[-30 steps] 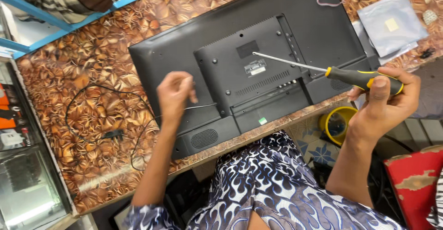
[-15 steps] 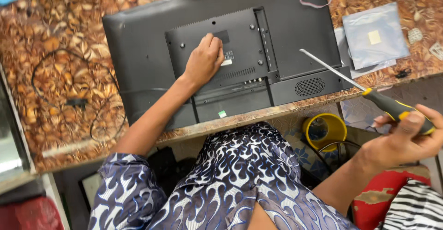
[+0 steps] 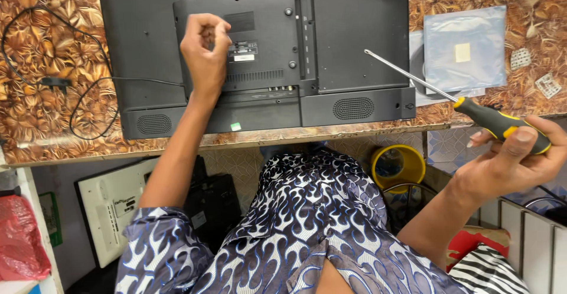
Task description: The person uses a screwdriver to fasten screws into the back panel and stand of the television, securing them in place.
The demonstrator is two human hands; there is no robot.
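Observation:
A black flat-screen television (image 3: 354, 28) lies face down on the patterned brown table (image 3: 41, 123), its back cover up. My left hand (image 3: 204, 55) rests over the raised centre panel of the cover, fingertips bunched together near the label; whether a small part sits between them is not visible. My right hand (image 3: 511, 164) is off the table's near edge, lower right, gripping a screwdriver (image 3: 493, 121) by its black and yellow handle. The long metal shaft points up-left, its tip over the television's right side, not touching a screw.
A black power cable (image 3: 71, 84) loops on the table left of the television. A clear plastic bag (image 3: 466, 46) and small metal pieces (image 3: 546, 84) lie at the right. Below the table edge are a yellow bucket (image 3: 398, 164), a white panel (image 3: 112, 205) and a red bag (image 3: 20, 235).
My left hand moved from beside the television onto its centre panel and closed its fingers. My right hand with the screwdriver pulled back toward me, away from the cover.

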